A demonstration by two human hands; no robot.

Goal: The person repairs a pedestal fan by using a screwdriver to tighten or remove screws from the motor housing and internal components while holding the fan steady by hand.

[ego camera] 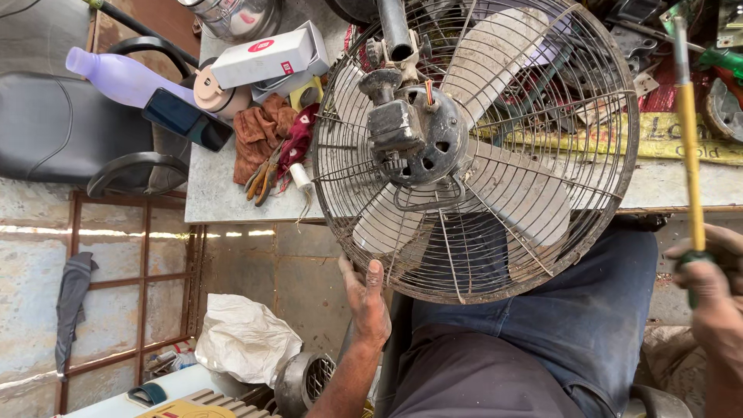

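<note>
Left hand (366,298) fingers grip fan cage (476,147) rim's lower edge.

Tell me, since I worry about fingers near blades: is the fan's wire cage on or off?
On. The wire cage encloses the grey blades; its ribs cross in front of them, and the left hand grips its rim.

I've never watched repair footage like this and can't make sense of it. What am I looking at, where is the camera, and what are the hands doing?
The one picture comes from a camera worn on the person's head, looking down over their lap. The big round thing is a fan: wire cage, pale blades, motor at the centre, seen from the back. The left hand grips the cage's lower rim. The right hand holds a yellow-shafted tool, likely a screwdriver. On the worktable lie pliers, rags, a white box, a phone and a lilac bottle.
</note>
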